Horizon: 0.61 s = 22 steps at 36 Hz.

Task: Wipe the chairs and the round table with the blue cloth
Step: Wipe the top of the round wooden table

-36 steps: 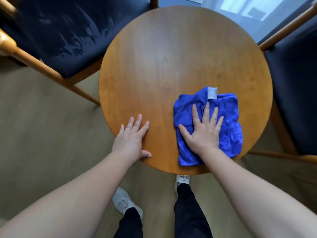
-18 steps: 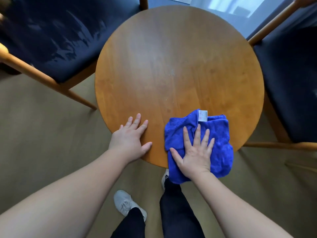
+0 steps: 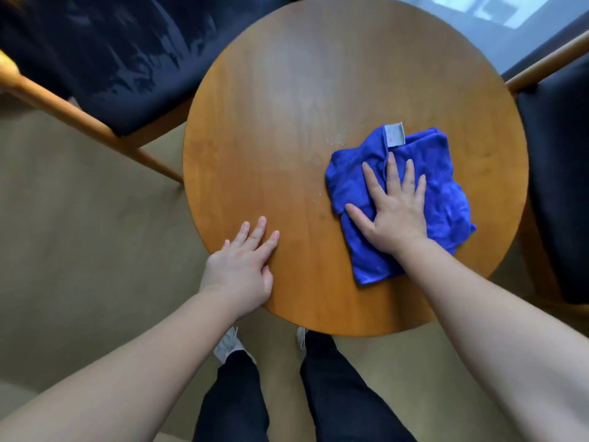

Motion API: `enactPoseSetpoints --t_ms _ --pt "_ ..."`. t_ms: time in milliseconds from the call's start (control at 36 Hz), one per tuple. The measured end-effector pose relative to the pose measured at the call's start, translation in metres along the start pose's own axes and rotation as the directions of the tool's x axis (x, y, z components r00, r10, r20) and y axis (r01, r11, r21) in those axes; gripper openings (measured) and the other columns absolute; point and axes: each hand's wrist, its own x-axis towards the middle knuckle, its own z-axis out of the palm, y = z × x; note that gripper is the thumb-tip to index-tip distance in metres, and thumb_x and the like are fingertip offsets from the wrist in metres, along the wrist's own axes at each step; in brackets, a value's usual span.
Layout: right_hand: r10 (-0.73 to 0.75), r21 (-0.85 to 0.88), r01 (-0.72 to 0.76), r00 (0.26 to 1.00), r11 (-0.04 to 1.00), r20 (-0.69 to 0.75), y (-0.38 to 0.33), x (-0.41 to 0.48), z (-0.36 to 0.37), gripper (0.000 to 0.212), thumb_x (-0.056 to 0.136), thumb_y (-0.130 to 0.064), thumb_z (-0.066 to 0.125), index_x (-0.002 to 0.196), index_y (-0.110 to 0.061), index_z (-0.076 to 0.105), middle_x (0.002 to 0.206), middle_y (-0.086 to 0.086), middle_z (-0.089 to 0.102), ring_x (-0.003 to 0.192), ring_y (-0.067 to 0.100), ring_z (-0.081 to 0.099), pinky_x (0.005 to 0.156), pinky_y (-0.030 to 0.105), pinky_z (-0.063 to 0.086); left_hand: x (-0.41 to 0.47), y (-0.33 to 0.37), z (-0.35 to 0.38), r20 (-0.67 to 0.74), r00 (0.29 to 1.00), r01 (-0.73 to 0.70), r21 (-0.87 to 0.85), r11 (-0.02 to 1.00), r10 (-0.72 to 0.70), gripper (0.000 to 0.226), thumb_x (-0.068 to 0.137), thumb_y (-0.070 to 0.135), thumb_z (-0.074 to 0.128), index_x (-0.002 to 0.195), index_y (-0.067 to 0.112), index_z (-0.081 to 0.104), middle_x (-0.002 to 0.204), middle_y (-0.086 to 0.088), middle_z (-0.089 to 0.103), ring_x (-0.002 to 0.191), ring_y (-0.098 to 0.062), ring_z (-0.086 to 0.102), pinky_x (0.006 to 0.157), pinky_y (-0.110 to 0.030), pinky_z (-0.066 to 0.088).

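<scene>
The crumpled blue microfibre cloth (image 3: 414,199) with a white label lies on the round brown wooden table (image 3: 287,106), toward its right edge. The right hand (image 3: 393,208) presses flat on it, fingers spread apart. The left hand (image 3: 242,263) rests flat at the table's near-left edge, fingers together. Faint pale specks, possibly crumbs, sit beside the cloth.

Beneath me lies a plain beige floor (image 3: 79,224); daylight falls in a bright patch (image 3: 475,8) on the grey ground at the far right; my white shoes (image 3: 228,344) stand on it.
</scene>
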Motion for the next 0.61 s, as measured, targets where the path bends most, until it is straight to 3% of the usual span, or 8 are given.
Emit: enactPoseSetpoints --t_ms 250,361,417,472,556,611 --pt "0.035 0.025 -0.034 0.998 0.999 -0.045 -0.013 0.075 -0.025 0.092 0.075 -0.083 0.022 0.153 -0.037 0.007 0.162 0.010 -0.004 0.145 0.044 -0.006 0.114 0.064 -0.003 0.002 -0.005 -0.006 -0.031 0.996 -0.087 0.005 0.996 0.087 0.057 0.096 0.033 0.032 0.149 0.040 0.010 0.158 0.011 -0.002 0.145 -0.012 0.006 0.100 -0.028 0.037" --pt "0.100 0.043 -0.098 0.994 0.994 -0.035 -0.035 0.090 -0.028 0.089 0.079 -0.083 0.024 0.152 -0.039 0.000 0.162 0.005 -0.011 0.143 0.048 -0.009 0.111 0.068 -0.004 0.001 -0.013 -0.006 -0.018 0.990 -0.141 -0.011 0.990 0.141 0.059 0.096 0.028 0.034 0.150 0.036 0.011 0.158 0.008 -0.004 0.146 -0.014 0.004 0.104 -0.028 0.033" --pt "0.122 0.046 -0.120 0.992 0.992 -0.040 -0.042 0.093 -0.028 0.089 0.079 -0.084 0.023 0.153 -0.039 0.000 0.162 0.004 -0.010 0.144 0.048 -0.009 0.111 0.068 -0.004 0.000 -0.020 -0.005 -0.027 0.982 -0.185 -0.032 0.982 0.184 0.060 0.095 0.023 0.037 0.150 0.032 0.014 0.159 0.006 -0.004 0.146 -0.015 0.004 0.111 -0.027 0.022" --pt "0.137 0.045 -0.135 0.990 0.990 -0.044 -0.048 0.094 -0.028 0.091 0.077 -0.085 0.021 0.153 -0.039 0.000 0.162 0.005 -0.008 0.144 0.048 -0.009 0.111 0.068 -0.004 -0.002 -0.030 -0.003 -0.080 0.971 -0.229 -0.067 0.971 0.224 0.060 0.091 0.016 0.045 0.148 0.024 0.028 0.158 -0.001 0.008 0.145 -0.018 0.012 0.113 -0.026 0.011" --pt "0.146 0.046 -0.144 0.988 0.988 -0.040 -0.056 0.094 -0.028 0.094 0.075 -0.086 0.019 0.153 -0.037 -0.001 0.162 0.007 -0.009 0.144 0.048 -0.010 0.112 0.067 -0.005 -0.008 -0.045 0.000 -0.171 0.961 -0.239 -0.108 0.965 0.219 0.057 0.079 0.004 0.061 0.134 0.011 0.052 0.149 -0.012 0.036 0.136 -0.027 0.037 0.110 -0.035 0.024" --pt "0.147 0.041 -0.145 0.989 0.989 -0.034 -0.063 0.093 -0.027 0.095 0.075 -0.087 0.018 0.153 -0.037 -0.002 0.162 0.008 -0.009 0.144 0.047 -0.011 0.112 0.067 -0.005 -0.013 -0.054 0.000 -0.189 0.959 -0.234 -0.112 0.966 0.210 0.054 0.073 0.000 0.065 0.126 0.009 0.058 0.142 -0.014 0.045 0.130 -0.029 0.045 0.105 -0.039 0.032"
